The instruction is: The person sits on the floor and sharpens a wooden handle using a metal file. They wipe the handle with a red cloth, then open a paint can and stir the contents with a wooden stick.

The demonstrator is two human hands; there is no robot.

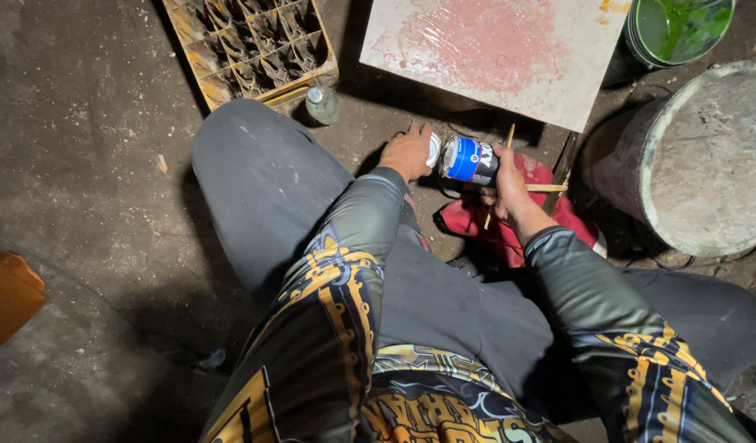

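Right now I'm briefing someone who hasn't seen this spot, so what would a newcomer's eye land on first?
At centre, the blue and black can, lying sideways in the right hand, with the left hand at its pale end. Above it, a pale board smeared with pink, and a green-filled bucket at top right. A large grey drum stands at right, a yellow crate at top left.

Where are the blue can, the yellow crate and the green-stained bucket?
Blue can (468, 159), head view: on its blue side wall.
Yellow crate (248, 41), head view: on its divider grid.
Green-stained bucket (681, 29), head view: on its green inside.
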